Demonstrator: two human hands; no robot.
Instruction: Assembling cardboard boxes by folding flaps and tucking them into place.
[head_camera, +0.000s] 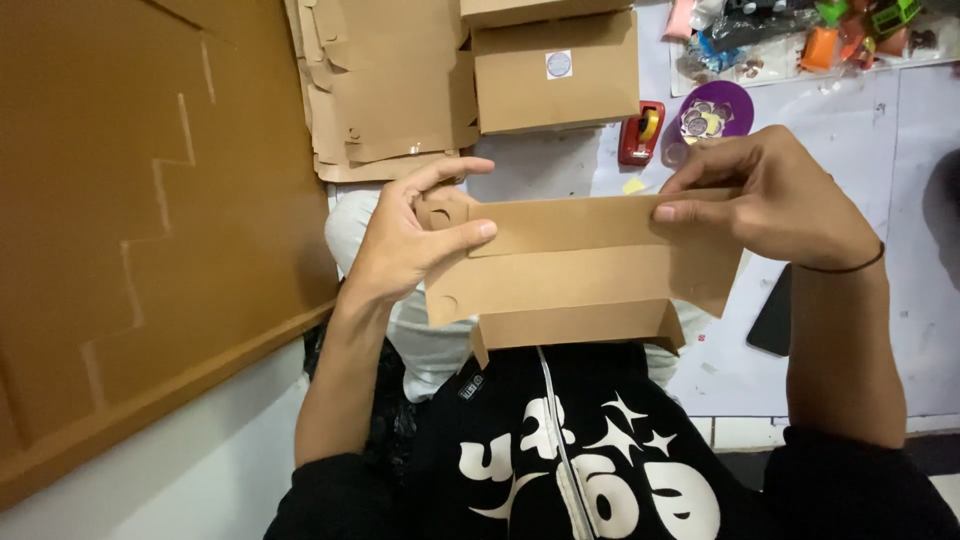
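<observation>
Here, both hands (600, 220) at box blank (585, 265) edges

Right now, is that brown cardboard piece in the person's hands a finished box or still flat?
Partly folded: the cardboard piece shows creased panels and a bottom flap bent over, pinched by the left hand and right hand.

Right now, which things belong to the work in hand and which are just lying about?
In hand:
- flat cardboard box blank, partly folded
- left hand gripping its left end
- right hand pinching its top right edge

Lying about:
- stack of flat blanks
- finished stickered box
- red tape dispenser
- purple sticker dish
- black phone
</observation>
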